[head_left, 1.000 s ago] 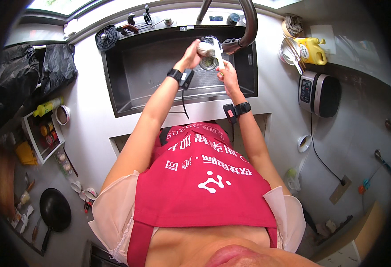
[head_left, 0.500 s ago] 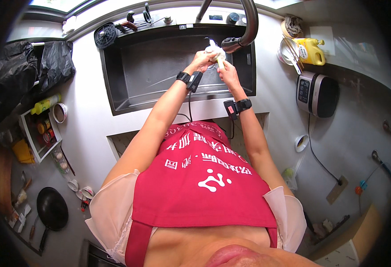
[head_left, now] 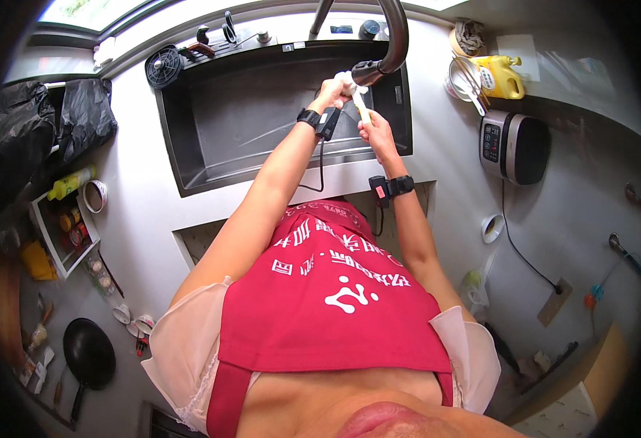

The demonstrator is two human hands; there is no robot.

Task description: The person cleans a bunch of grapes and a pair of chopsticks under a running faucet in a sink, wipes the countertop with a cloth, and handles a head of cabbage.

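Observation:
Both my hands are over the dark sink (head_left: pixel 225 109), close under the tap spout (head_left: pixel 366 73). My left hand (head_left: pixel 331 95) is closed round a white object (head_left: pixel 344 77), partly hidden by my fingers and the spout; its kind does not show. My right hand (head_left: pixel 378 136) grips the pale yellow end of a slim tool (head_left: pixel 362 109), whose white far part reaches up to the white object. Whether this tool is a brush or a peeler I cannot make out. Black straps with small boxes sit on both my wrists.
A black round strainer (head_left: pixel 163 67) lies at the sink's far left corner. To the right stand a yellow jug (head_left: pixel 507 78), a white pot (head_left: pixel 461 79) with chopsticks and a black-silver appliance (head_left: pixel 514 148). On the left are black bags (head_left: pixel 87 113), a white rack (head_left: pixel 61 270) and a frying pan (head_left: pixel 89 354).
The view has shifted slightly, so the sink and tap sit further left. My right hand has drawn down and away from my left, with more of the slim tool showing between them.

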